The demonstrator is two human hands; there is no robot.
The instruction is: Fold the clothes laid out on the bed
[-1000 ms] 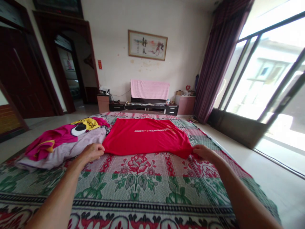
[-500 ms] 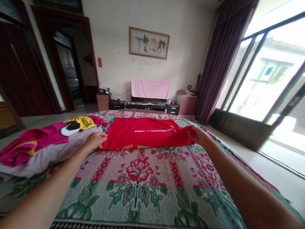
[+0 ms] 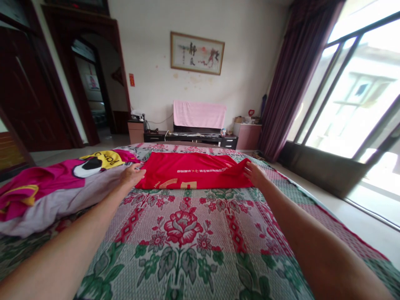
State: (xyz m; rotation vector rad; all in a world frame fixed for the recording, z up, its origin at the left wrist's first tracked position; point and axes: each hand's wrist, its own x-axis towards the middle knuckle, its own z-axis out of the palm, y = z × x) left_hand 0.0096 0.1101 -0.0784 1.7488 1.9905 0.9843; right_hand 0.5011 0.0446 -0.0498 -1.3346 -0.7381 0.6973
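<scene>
A red T-shirt (image 3: 193, 171) lies folded in half on a flowered bedspread (image 3: 187, 233), with pale lettering and a gold-striped logo on the part turned over. My left hand (image 3: 133, 173) pinches the shirt's left corner against the bed. My right hand (image 3: 254, 173) grips the shirt's right corner, where the cloth bunches up. Both arms reach far forward across the bed.
A heap of pink, yellow and lilac clothes (image 3: 53, 183) lies to the left of the shirt. Past the bed stand a low TV cabinet with a pink cloth (image 3: 199, 114) over it, a dark doorway (image 3: 90, 91) at left and tall windows with a purple curtain (image 3: 293, 75) at right.
Both hands carried the shirt's near edge away from me and laid it over the far half, folding it. The logo side now faces up.
</scene>
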